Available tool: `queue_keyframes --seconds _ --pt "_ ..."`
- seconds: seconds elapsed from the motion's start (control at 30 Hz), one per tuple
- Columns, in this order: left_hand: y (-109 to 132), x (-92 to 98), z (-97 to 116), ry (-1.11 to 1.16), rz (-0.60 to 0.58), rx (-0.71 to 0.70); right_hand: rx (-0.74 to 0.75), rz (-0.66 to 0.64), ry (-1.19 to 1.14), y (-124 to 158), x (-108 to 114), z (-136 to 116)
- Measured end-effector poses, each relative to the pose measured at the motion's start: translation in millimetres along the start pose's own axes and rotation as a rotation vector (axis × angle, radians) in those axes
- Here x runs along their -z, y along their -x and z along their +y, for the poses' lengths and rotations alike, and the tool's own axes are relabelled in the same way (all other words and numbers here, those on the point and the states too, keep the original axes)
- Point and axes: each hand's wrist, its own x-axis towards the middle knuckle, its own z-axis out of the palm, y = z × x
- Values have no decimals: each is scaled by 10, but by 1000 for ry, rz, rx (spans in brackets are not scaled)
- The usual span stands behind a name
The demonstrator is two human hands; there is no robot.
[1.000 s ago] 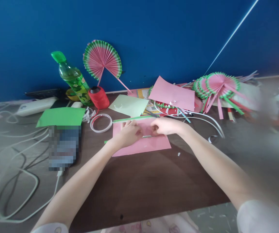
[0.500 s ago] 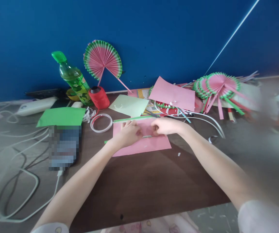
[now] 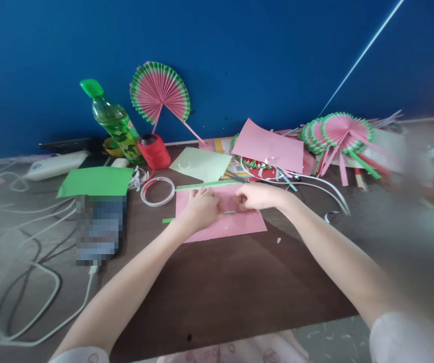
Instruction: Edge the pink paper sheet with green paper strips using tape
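Note:
A pink sheet of paper (image 3: 235, 227) lies flat on the brown table, a green strip (image 3: 217, 183) running along its far edge. Across its middle runs a second, narrow strip (image 3: 229, 212), pale between my hands; a green end (image 3: 167, 220) pokes out past the sheet's left side. My left hand (image 3: 203, 206) is closed with curled fingers at this strip, its fingertips mostly hidden behind the knuckles. From the right, my right hand (image 3: 255, 196) pinches at the same strip, thumb and forefinger together. What exactly lies between the fingertips is hard to see.
A tape roll (image 3: 158, 191), red thread spool (image 3: 153, 152) and green bottle (image 3: 114, 121) stand left. Beyond my hands lie a pale green sheet (image 3: 201, 162) and another pink sheet (image 3: 269, 146). Folded paper fans (image 3: 347, 132) lie right. Cables (image 3: 56, 282) loop at left.
My left hand has turned and shifted slightly, its fingers more curled and hiding more of the strip. My right hand stays almost in place.

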Motion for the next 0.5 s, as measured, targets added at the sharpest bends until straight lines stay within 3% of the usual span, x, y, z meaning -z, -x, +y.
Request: queue_keyframes --seconds 0.23,0.5 --pt "-18 -41 -9 -33 34 31 0 -5 4 -4 -1 3" --pt "-5 23 8 -47 -4 59 4 -3 6 -1 -2 -7"
